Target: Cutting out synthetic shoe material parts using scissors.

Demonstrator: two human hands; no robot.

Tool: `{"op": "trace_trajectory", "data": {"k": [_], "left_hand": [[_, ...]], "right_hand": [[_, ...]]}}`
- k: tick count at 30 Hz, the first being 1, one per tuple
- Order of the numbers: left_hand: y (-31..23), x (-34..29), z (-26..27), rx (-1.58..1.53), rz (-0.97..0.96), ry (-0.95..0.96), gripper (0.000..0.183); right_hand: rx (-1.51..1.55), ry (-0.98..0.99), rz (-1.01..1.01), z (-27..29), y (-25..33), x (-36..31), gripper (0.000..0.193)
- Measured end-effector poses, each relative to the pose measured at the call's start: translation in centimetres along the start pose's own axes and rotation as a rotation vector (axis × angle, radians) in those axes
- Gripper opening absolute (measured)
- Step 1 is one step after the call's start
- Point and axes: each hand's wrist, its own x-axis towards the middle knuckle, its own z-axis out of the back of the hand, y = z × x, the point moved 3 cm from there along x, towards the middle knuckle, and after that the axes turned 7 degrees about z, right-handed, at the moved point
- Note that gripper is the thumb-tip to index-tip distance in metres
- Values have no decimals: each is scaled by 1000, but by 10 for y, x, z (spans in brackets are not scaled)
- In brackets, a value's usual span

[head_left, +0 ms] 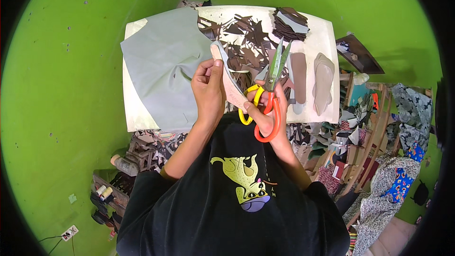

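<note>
Your left hand point(207, 80) pinches the upper part of a pale curved piece point(232, 90) between thumb and fingers, with a strip of grey material showing along its edge. Your right hand point(266, 123) is wrapped around the scissors point(272, 79), fingers at the yellow and red-orange handles, and its thumb rests at the lower end of the pale piece — so that piece spans the gap between your two hands. The scissor blades stand slightly parted, pointing up and away from your right hand.

Just beyond and to the left of your left hand, a large grey sheet point(159, 71) lies wrinkled over the counter point(322, 35). Ahead of both hands, dark brown scraps point(246, 31) are strewn about. Farther out from your right hand sits a stack of dark brown pieces point(289, 26) with a grey piece on it. Right of that hand lie a brown sole-shaped piece point(298, 73) and, farther over, some taupe sole-shaped pieces point(323, 83) — piled together. Past the counter, well right, is a dark tray point(367, 59).
</note>
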Motion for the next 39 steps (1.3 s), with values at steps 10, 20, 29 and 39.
{"op": "trace_trajectory", "data": {"k": [10, 20, 29, 39], "left_hand": [[-13, -4, 19, -102, 208, -44, 19], [-43, -7, 56, -163, 159, -30, 17], [-60, -7, 87, 35, -25, -29, 17], [-76, -2, 89, 180, -158, 8, 12]], "right_hand": [[-34, -53, 83, -13, 0, -1, 45], [-65, -50, 127, -57, -12, -16, 48], [-149, -123, 99, -98, -28, -41, 46], [-211, -100, 22, -123, -20, -44, 42]]}}
